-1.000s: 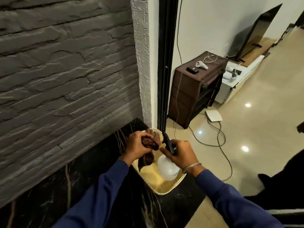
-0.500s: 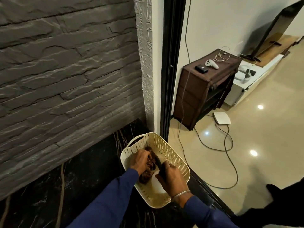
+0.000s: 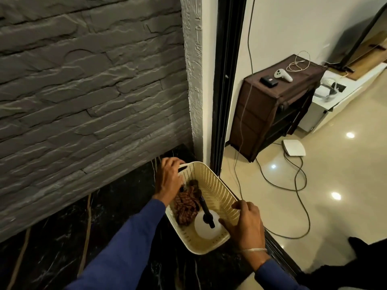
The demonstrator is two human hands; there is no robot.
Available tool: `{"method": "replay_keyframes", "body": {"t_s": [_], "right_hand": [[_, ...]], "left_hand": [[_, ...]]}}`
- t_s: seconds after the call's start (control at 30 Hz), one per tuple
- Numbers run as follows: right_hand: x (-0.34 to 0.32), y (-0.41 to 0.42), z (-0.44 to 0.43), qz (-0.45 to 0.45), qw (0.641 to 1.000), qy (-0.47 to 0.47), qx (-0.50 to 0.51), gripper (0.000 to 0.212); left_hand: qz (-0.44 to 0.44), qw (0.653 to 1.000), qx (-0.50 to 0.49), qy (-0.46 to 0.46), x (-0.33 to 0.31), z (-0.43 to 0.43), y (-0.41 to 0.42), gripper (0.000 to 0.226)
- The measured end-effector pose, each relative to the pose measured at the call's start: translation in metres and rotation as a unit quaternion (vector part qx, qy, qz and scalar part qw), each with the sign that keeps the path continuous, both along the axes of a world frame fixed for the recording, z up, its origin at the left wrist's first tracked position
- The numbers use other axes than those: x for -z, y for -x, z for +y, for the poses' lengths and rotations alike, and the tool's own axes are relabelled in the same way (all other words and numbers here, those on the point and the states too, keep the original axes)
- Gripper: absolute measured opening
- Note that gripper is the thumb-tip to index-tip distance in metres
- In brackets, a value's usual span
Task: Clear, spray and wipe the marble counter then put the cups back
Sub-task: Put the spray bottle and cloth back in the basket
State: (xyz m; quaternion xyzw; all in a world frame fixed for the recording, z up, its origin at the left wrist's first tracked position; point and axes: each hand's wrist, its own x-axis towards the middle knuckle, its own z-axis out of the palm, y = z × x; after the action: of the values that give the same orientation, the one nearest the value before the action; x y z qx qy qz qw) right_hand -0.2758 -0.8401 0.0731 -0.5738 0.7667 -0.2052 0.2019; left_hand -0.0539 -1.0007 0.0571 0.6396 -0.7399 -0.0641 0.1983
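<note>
Head view. The black marble tabletop (image 3: 62,237) runs along a grey stone wall. At its right end, near the wall corner, stands a cream perforated basket (image 3: 217,181).

Change: a second ago the left hand (image 3: 168,181) held the cloth (image 3: 186,204) and the right hand (image 3: 247,225) held the bottle (image 3: 204,226), both over the basket. Half a second ago both hands were down inside it. Now both things lie released in the basket, and the hands have gone out to its edges.

Meaning, as a judgement: the spraying and wiping seem to be finished and the tools stowed. The grip on the basket suggests that it is about to be shifted or lifted. The cups remain to be put back, and none is in view.

Hands: the left hand lies on the far-left handle (image 3: 183,165), fingers curled over it. The right hand straddles the near-right wall, with the thumb inside and the fingers at the rim, so that it pinches the wall. Neither hand holds a tool.

Position: the bottle lies on its side in the near part of the basket, its white body just beside the right thumb and its black head pointing away. The cloth lies bunched to the left of the bottle, reaching up just beside the left hand.
</note>
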Motion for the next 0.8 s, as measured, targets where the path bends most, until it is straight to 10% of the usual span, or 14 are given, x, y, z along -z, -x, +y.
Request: {"method": "replay_keyframes", "body": {"t_s": [0.2,0.37,0.5,0.8], "right_hand": [[0.010,0.007,0.003,0.026,0.998,-0.055,0.036,0.060],[0.028,0.012,-0.001,-0.232,0.924,-0.188,0.239,0.075],[0.023,0.002,0.006,-0.236,0.925,-0.243,0.174,0.032],[-0.022,-0.087,-0.015,-0.182,0.959,-0.215,-0.041,0.021]], "left_hand": [[0.018,0.977,-0.058,-0.204,0.021,-0.009,-0.022,0.041],[0.064,0.973,-0.092,-0.201,0.011,-0.008,-0.018,0.014],[0.077,0.970,-0.111,-0.204,0.003,0.007,-0.025,0.014],[0.089,0.945,-0.273,-0.153,-0.034,0.106,-0.162,0.019]]}}
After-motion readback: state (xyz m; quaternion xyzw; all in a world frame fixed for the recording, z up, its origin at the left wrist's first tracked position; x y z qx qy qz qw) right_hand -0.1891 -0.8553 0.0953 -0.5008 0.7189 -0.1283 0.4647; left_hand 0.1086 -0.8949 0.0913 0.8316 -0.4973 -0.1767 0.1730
